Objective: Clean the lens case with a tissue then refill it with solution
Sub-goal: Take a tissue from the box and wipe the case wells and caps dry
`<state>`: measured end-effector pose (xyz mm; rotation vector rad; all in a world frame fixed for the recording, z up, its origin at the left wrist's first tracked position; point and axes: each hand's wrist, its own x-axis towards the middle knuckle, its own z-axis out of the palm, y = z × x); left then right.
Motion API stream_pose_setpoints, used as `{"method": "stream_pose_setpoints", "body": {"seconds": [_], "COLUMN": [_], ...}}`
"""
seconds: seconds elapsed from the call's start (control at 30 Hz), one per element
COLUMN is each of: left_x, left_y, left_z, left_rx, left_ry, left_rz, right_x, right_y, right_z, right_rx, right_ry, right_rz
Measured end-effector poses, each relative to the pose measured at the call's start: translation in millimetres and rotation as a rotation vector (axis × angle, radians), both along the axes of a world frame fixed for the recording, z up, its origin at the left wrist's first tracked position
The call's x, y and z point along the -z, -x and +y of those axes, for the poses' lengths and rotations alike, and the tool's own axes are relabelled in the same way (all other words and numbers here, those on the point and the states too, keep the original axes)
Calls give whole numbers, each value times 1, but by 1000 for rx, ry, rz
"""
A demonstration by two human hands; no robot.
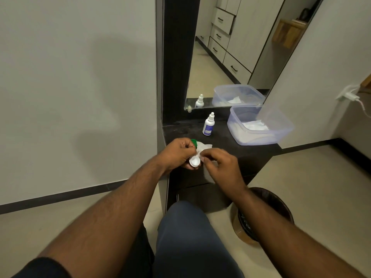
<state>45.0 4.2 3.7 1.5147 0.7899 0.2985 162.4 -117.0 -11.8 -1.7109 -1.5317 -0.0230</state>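
My left hand (pixel 176 153) grips the lens case (pixel 194 161), a small white case with one open round well facing up and a green cap at its far end. Pinched in my right hand (pixel 220 163) is a white tissue (pixel 202 147), which lies across the case's middle, above the front edge of the dark counter (pixel 220 141). A white solution bottle (pixel 208 124) with a blue label and a capped nozzle stands upright farther back on the counter, apart from both hands.
A clear plastic tub (pixel 261 125) with white tissues inside sits at the counter's right. A mirror (pixel 230 47) rises behind it. On the floor to the right stands a round bin (pixel 265 215) with a black liner. My knee (pixel 186 227) is below the hands.
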Motion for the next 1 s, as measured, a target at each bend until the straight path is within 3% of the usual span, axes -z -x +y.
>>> {"method": "stream_pose_setpoints", "body": {"seconds": [0.07,0.13,0.27,0.43,0.83,0.93,1.0], "left_x": [-1,-1,-2,0,1,2,1], "left_y": [0,-1,2,3,5,5,5], "left_z": [0,0,0,1,0,0,0], "left_rx": [3,21,37,38,102,104,92], "left_ry": [-26,-32,-39,-43,-74,-76,-70], "left_rz": [18,29,22,10,22,2,-12], "right_x": [-2,-3,-6,-2,-43,-44,-30], "right_y": [-1,-7,-15,-14,-30,-30,-27], "right_z": [-3,-4,2,3,10,6,3], "right_rx": [9,16,-43,-42,-279,-254,-147], "right_ry": [10,28,140,215,519,441,299], "right_rz": [168,200,18,-25,-1039,-1108,-892]}}
